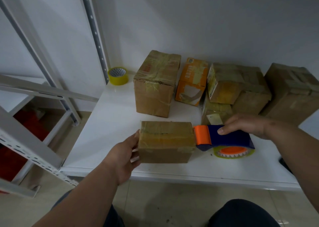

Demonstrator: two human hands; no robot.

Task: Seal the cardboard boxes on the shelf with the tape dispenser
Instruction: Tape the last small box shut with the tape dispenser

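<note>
The right hand (248, 126) has its grip closed over the top of the blue and orange tape dispenser (224, 137), fingers curled across the blue body, with the orange nose touching the right end of the small box (165, 140). The left hand (123, 155) grips the box's left end, thumb on the top edge and fingers against the side, bracing it.

The box stands at the front of the shelf (110, 123), just ahead of the other boxes. It looks light and small enough to slide when the dispenser pulls across it, so the bracing hand at the far end seems the right place to hold. Its cardboard is stiff but creased, and the glossy old tape on top will likely be slick under the fingers. The dispenser is hard plastic; its toothed edge near the roll is best kept clear of fingers.

Behind stand a tall brown box (155, 85), an orange carton (191, 81), a stack of taped boxes (236, 88) and a larger box (290, 92) at the right. A spare yellow tape roll (118, 75) sits by the perforated upright (94, 31). The shelf is smooth white, against a plain white wall, with a pale tiled floor (172, 206) below.
</note>
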